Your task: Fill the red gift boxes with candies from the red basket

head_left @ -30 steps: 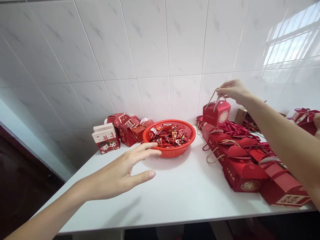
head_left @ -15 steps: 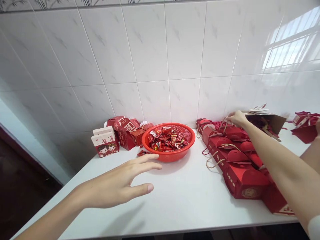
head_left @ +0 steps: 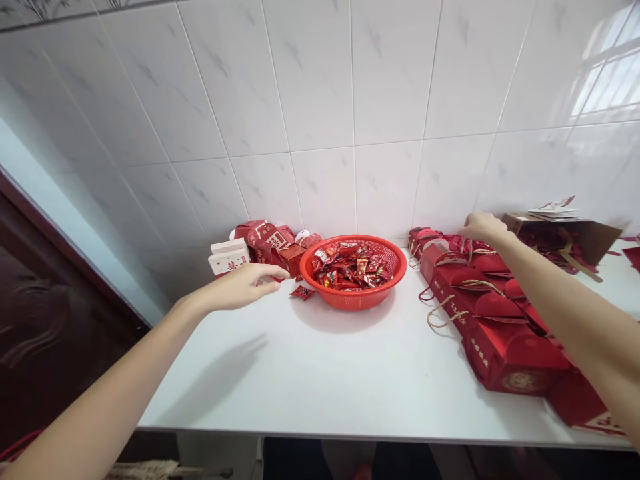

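Observation:
My left hand [head_left: 247, 283] hovers above the table's left part, fingers stretched forward and thumb a little apart, with nothing seen in it. Behind it stand white-and-red boxes [head_left: 230, 257] and red gift boxes [head_left: 273, 243]. Just past its fingertips lies a loose red candy packet [head_left: 303, 292]. To the right of that sits a red plastic basket [head_left: 350, 298] with red-wrapped candies [head_left: 350, 267] in it. My right hand [head_left: 484, 227] is closed on the twine handle [head_left: 469, 248] of a red gift box in the back of the rows on the right; its fingertips are partly hidden.
Rows of red gift boxes [head_left: 520, 363] with twine handles cover the table's right side. An open cardboard box [head_left: 593, 241] holding dark red items stands at the back right. A tiled wall [head_left: 325, 187] rises behind the white table [head_left: 350, 387].
My left hand has drawn back and left, away from the basket's front towards the boxes. My right hand stays at the twine handle. The view has shifted left; the other person's arm is gone.

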Available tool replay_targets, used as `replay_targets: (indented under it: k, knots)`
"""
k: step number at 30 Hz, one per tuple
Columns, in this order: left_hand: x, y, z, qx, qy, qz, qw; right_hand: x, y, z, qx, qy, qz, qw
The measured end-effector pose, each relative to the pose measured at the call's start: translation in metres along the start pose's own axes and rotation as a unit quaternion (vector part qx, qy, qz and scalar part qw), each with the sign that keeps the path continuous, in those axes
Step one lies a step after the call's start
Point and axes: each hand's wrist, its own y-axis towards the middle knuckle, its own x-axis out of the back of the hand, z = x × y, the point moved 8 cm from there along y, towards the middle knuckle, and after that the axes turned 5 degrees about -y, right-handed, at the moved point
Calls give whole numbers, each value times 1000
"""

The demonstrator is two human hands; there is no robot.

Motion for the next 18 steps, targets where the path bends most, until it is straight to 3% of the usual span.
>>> replay_targets:
  k: [3,6,8,11,14,18]
  knots:
    - [-7,19,31,38,11,17,999,-20,-2,41,-2,-41,51,998]
    - [-33,37,42,38,42,74,996,-47,-27,103,59,-18,98,993]
    - [-54,48,44,29,73,117,990,-65,-65,154,169,62,158,971]
    - [-74,62,50,32,105,146,983,-79,-147,209,306,147,250,907]
    - [-72,72,63,45,133,128,982,-83,-225,226,386,162,332,845]
    - [-37,78,84,72,184,28,980,-94,-271,200,355,172,418,818]
